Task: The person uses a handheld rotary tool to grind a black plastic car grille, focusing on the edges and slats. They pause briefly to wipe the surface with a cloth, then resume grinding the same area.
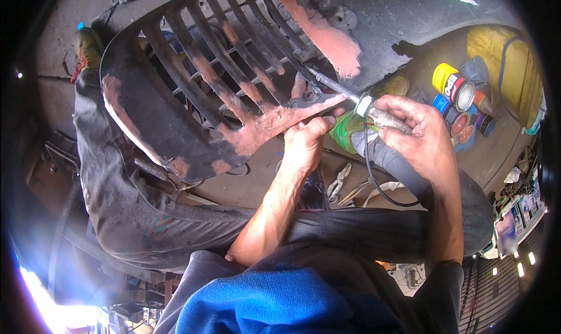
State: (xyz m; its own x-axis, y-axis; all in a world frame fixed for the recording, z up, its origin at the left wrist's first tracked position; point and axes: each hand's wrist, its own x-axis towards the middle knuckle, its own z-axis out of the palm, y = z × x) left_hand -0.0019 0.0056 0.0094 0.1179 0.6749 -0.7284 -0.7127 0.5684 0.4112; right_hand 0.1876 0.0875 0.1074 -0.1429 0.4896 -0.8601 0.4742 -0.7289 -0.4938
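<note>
A large black slatted grille panel with patches of pink filler lies in front of me. My left hand is closed on its near edge, thumb on top, beside a filler-covered corner. My right hand grips the wrapped handle of a soldering iron, which has a long metal shaft, a white collar and a black cord looping below. The shaft slants up and left over the panel's corner. Its tip is near the dark slats, and I cannot tell whether it touches.
Right of my hand, several paint cans stand close together with a paintbrush. Behind them is a yellow curved panel. Pliers lie near my crossed legs. A grey panel with pink filler extends at the far side.
</note>
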